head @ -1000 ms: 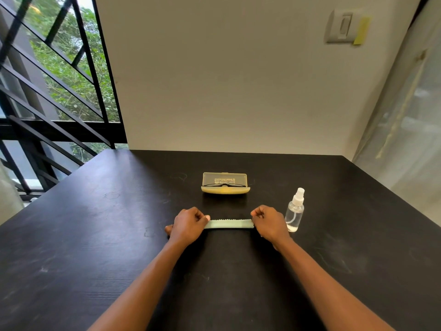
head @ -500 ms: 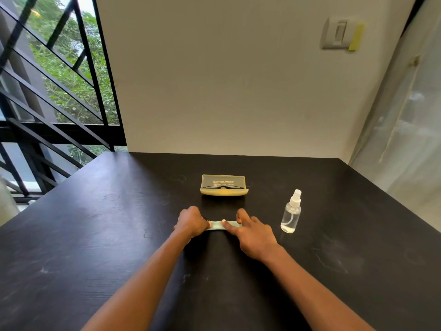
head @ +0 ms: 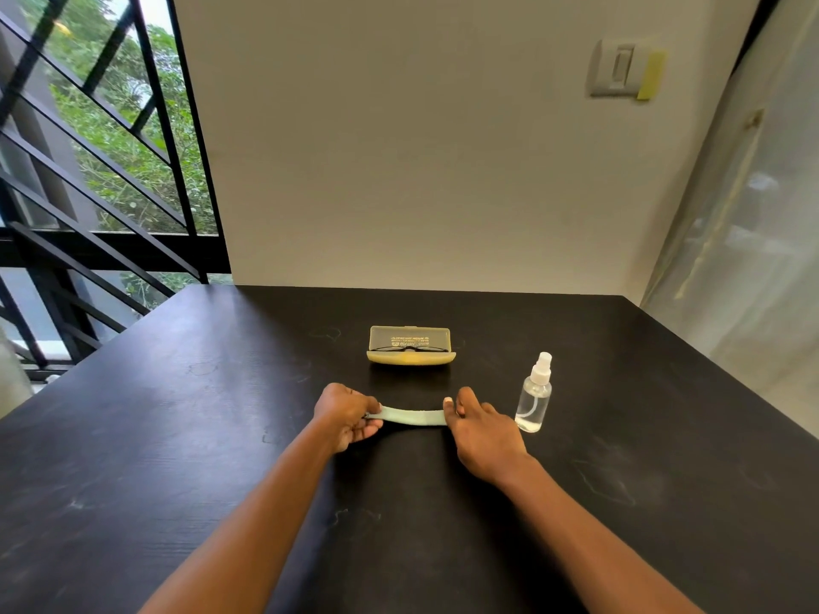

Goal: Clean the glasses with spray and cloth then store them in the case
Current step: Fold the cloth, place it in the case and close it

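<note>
right now both hands are on the pale green folded cleaning cloth (head: 412,415), which lies as a narrow strip on the black wooden bench (head: 177,436). the left hand (head: 348,414) has its fingers closed, pinching the strip's left end; the right hand (head: 481,429) presses its fingers flat on the right end, pinning it rather than gripping it.

the thin black-framed glasses (head: 408,348) already sit in the open yellow plastic case (head: 411,351), just beyond the cloth, so the step in hand looks like folding the cloth away after cleaning, though the view is too small to say how many folds it has. the next move likely calls for another fold or a lift into the case, then closing the lid.

the clear plastic spray bottle with white nozzle (head: 535,398) stands upright just beside the right hand; a careless sweep outward could tip it. room is open to the left and toward the person, and the bench edges lie well apart from everything.
</note>
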{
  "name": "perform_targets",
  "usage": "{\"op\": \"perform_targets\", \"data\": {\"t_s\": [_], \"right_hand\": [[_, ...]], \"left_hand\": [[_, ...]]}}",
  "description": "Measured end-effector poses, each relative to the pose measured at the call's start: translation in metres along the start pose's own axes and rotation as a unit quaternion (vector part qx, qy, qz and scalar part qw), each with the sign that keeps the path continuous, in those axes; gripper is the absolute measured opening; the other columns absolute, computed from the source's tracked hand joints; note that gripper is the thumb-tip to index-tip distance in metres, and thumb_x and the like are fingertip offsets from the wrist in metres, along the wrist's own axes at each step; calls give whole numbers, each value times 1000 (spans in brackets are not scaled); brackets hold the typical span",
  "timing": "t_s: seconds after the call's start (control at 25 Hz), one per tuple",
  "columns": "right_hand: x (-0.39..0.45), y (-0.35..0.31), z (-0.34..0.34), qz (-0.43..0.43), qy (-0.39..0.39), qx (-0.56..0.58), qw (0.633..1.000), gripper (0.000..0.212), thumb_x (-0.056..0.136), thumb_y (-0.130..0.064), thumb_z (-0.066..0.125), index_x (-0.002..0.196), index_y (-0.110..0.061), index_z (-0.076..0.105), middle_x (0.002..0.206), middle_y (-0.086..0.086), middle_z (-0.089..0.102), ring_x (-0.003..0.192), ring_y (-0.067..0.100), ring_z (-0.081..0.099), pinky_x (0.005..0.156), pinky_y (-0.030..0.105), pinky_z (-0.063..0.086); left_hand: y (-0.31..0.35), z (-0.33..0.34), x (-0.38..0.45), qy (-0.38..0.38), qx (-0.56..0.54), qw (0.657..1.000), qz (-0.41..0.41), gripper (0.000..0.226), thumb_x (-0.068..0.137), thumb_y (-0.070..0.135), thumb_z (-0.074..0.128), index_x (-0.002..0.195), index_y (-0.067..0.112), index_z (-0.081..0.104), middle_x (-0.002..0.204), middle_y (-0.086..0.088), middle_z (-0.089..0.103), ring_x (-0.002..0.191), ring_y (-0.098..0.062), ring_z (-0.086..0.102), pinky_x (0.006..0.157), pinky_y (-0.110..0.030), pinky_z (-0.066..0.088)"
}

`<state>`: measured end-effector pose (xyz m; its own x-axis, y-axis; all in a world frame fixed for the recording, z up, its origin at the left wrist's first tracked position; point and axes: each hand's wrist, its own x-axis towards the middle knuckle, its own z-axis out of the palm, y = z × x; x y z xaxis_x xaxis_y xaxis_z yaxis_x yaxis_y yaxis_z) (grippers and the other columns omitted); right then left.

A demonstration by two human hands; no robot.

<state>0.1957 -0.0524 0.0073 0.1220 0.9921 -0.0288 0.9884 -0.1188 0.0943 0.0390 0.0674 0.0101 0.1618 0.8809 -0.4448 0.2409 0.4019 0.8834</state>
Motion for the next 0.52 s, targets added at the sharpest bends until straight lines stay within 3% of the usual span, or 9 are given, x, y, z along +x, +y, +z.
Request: {"op": "perform_targets", "data": {"t_s": [0.2, 0.4, 0.52], "right_hand": [[9, -25, -6, -33, -7, -22, 999, 55, 97, -20, 39, 146, -15, 16, 140, 12, 22, 111, 33, 48, 91, 44, 41], [11, -43, -5, -47, -5, -55, 997, 48, 99, -23, 32, 145, -15, 21, 140, 10, 26, 116, 36, 46, 95, 45, 36], [12, -39, -6, -49, -8, -1, 999, 46, 96, -19, 36, 141, -15, 31, 132, 11, 34, 114, 35, 47, 92, 43, 39]], "left_hand": [[5, 1, -5, 33, 11, 999, 38, 18, 80, 3, 66, 87, 8, 51, 86, -19, 64, 59, -20, 61, 56, -29, 54], [16, 4, -14, 28, 30, 995, 93, 35, 79, 3, 68, 101, 12, 42, 84, -17, 63, 50, -14, 56, 41, -20, 48], [20, 12, -17, 18, 64, 990, 125, 39, 78, 3, 68, 105, 11, 42, 87, -15, 60, 51, -13, 53, 40, -19, 45]]}}
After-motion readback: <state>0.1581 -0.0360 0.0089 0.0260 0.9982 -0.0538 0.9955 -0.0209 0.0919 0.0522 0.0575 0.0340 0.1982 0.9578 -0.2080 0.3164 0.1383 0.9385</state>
